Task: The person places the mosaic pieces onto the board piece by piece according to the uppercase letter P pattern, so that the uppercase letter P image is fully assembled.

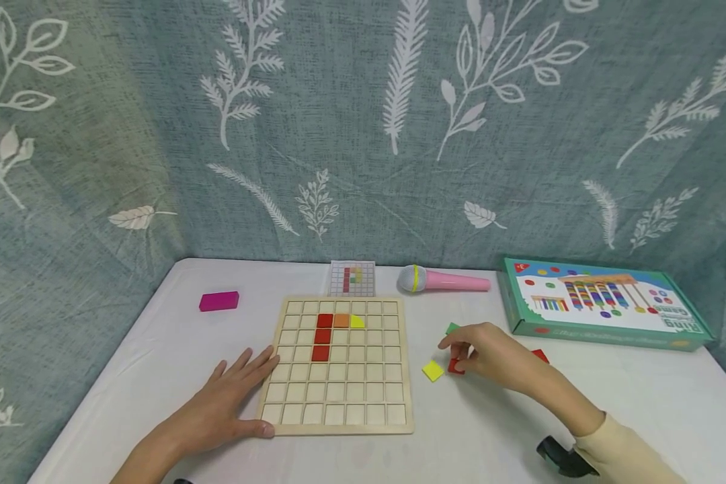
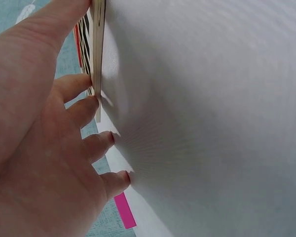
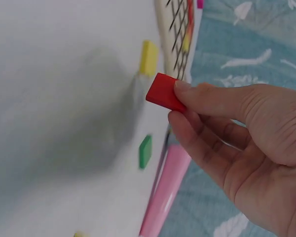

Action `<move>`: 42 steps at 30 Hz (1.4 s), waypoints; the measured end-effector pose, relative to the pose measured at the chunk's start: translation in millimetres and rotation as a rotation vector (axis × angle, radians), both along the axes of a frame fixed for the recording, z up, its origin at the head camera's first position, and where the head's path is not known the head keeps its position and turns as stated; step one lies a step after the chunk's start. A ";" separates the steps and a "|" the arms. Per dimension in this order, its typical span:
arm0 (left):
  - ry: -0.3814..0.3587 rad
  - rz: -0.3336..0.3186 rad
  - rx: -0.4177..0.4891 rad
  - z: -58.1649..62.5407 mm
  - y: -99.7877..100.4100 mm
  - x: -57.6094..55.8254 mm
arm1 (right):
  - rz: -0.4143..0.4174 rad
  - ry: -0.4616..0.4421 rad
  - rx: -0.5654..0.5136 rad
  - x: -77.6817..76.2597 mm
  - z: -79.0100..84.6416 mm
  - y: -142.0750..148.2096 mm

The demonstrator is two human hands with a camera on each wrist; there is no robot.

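The red tile (image 3: 162,92) is off the grid board's (image 1: 407,396) right edge, near a loose yellow tile (image 1: 433,370) — the right hand (image 1: 495,354) pinches one end. Leave the far corners exposed. The left hand (image 1: 226,400), fingers spread, touches the board's left edge — brace lightly there.

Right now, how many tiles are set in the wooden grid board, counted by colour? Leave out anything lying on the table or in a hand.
Red tiles: 3
Orange tile: 1
Yellow tile: 1
Total set in the wooden grid board: 5
Left out: the red piece pinched in the right hand.
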State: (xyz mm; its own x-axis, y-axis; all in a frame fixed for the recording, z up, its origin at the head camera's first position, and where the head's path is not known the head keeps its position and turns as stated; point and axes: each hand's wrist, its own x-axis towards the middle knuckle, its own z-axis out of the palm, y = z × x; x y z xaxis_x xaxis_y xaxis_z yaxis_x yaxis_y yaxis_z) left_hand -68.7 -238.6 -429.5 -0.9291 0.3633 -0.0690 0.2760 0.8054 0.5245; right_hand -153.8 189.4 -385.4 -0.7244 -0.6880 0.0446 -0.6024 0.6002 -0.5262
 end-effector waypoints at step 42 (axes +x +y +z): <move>0.027 -0.014 -0.010 -0.3 -1.9 1.4 | 0.209 -0.180 -0.119 -20.1 -10.8 -185.0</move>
State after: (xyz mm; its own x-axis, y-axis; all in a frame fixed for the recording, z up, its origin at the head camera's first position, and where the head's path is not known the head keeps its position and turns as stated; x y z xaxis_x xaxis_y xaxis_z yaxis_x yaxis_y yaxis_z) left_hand -67.3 -240.5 -429.8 -0.9254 0.3760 -0.0479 0.3014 0.8066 0.5085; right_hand -173.9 4.5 -396.3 -0.5712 -0.8206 0.0176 -0.5968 0.4005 -0.6952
